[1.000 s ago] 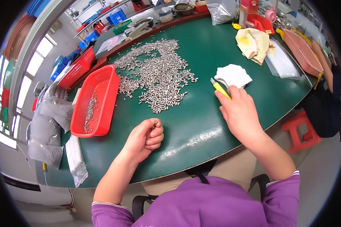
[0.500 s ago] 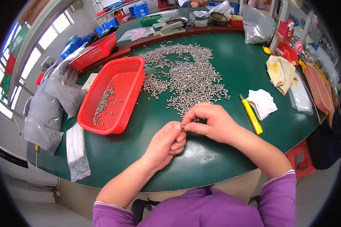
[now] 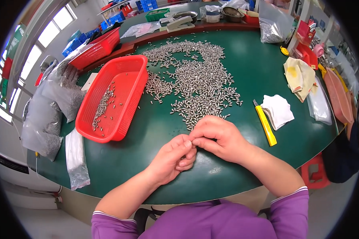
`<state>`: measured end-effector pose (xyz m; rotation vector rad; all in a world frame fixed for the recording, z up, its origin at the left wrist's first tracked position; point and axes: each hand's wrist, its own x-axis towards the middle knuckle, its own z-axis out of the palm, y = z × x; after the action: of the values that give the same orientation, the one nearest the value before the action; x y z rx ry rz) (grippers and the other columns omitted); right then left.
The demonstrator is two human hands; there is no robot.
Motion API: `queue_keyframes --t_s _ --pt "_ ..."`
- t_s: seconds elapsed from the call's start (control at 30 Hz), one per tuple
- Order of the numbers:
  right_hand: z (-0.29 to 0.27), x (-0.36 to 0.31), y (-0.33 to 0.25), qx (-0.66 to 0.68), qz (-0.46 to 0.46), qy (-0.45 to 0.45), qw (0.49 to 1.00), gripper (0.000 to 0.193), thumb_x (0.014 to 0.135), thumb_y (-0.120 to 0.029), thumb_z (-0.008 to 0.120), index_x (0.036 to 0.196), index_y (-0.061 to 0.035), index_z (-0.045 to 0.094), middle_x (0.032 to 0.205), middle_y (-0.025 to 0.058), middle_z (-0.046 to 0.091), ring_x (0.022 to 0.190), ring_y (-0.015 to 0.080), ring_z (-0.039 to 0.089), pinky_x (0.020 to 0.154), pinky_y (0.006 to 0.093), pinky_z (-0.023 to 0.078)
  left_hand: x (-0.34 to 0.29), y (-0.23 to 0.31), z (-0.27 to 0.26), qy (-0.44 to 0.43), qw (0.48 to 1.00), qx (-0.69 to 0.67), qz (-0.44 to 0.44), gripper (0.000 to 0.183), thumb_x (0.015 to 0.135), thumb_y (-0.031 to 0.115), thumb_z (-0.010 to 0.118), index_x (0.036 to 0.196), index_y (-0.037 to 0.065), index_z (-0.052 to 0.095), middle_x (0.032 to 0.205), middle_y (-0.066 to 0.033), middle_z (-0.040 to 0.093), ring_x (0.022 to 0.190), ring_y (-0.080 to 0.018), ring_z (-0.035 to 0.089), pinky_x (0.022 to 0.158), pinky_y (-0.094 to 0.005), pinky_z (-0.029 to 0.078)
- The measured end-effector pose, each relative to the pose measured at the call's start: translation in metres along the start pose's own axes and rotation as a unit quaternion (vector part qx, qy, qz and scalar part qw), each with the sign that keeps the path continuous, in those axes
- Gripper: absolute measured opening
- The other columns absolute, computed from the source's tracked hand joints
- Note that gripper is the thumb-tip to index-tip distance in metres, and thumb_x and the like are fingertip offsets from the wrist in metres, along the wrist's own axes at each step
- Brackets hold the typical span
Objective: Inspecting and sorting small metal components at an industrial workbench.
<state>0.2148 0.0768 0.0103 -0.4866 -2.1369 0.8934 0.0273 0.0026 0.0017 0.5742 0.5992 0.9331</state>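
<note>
Left hand (image 3: 172, 158) and right hand (image 3: 219, 137) met in closed pinches, any contents hidden, with metal pins (image 3: 203, 85) spread beyond, probably for easy reach.

The left hand (image 3: 173, 157), fingers curled, meets the right hand (image 3: 219, 137) at the fingertips above the glossy dark-green surface (image 3: 251, 59); whatever they pinch is too hidden to tell. Just beyond spreads a heap of small silvery metal cylinders (image 3: 203, 81). Leftward, a red perforated plastic basket (image 3: 133, 101) holds more; rightward, a yellow-handled utility knife (image 3: 266, 126) lies beside a crumpled white cloth (image 3: 279, 112).
</note>
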Motion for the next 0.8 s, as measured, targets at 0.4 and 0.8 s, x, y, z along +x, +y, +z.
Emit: queue_keyframes --t_s 0.4,0.8 --pt "-0.059 -0.002 0.002 -0.352 0.170 0.093 0.916 0.007 0.081 -0.007 0.065 0.088 -0.0071 0.065 0.088 0.0090 0.061 0.089 0.0292 0.061 0.077 0.0402 0.051 -0.001 0.002 -0.001 0.011 1.000 -0.027 0.005 0.018 0.102 0.019 0.040 0.101 0.006 0.053 0.076 -0.0035 0.050 0.059 -0.0097 0.038 0.049 -0.0221 0.028" --pt "-0.052 -0.010 0.006 -0.369 0.239 -0.002 0.898 0.007 0.080 -0.008 0.066 0.086 -0.0051 0.063 0.087 0.0101 0.064 0.087 0.0301 0.062 0.076 0.0405 0.050 -0.003 0.001 -0.004 0.015 0.999 -0.047 0.019 0.022 0.099 0.017 0.036 0.107 0.004 0.052 0.085 -0.0068 0.052 0.064 -0.0131 0.041 0.055 -0.0252 0.032"
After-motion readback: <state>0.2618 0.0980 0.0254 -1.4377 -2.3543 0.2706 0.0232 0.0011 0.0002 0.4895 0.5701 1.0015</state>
